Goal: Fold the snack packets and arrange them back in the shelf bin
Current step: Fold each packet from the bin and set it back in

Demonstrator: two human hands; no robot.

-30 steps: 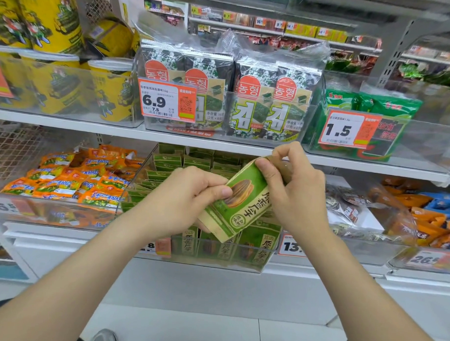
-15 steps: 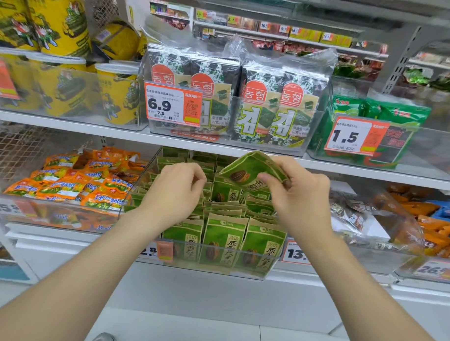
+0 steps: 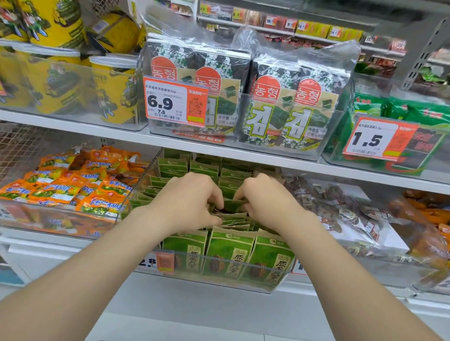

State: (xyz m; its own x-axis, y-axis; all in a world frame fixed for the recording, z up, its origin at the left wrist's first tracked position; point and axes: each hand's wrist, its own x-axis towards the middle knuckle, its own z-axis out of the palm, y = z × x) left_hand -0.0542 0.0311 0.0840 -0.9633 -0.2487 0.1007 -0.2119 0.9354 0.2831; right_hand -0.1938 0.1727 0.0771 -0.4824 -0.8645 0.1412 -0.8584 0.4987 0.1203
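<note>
A clear shelf bin on the lower shelf holds several green snack packets standing in rows. Three upright packets face out at its front. Both my hands are down inside the bin, close together. My left hand and my right hand have curled fingers that pinch a green packet between them, low among the rows. Most of that packet is hidden by my fingers.
Orange snack packets fill the bin to the left. A bin of clear-wrapped snacks lies on the right. The upper shelf edge sits just above the green bin, carrying seaweed packs and yellow tubs.
The green packet was held up in front of the bin, then carried over it. Both hands have now dropped into the bin with the packet pushed down among the rows.
</note>
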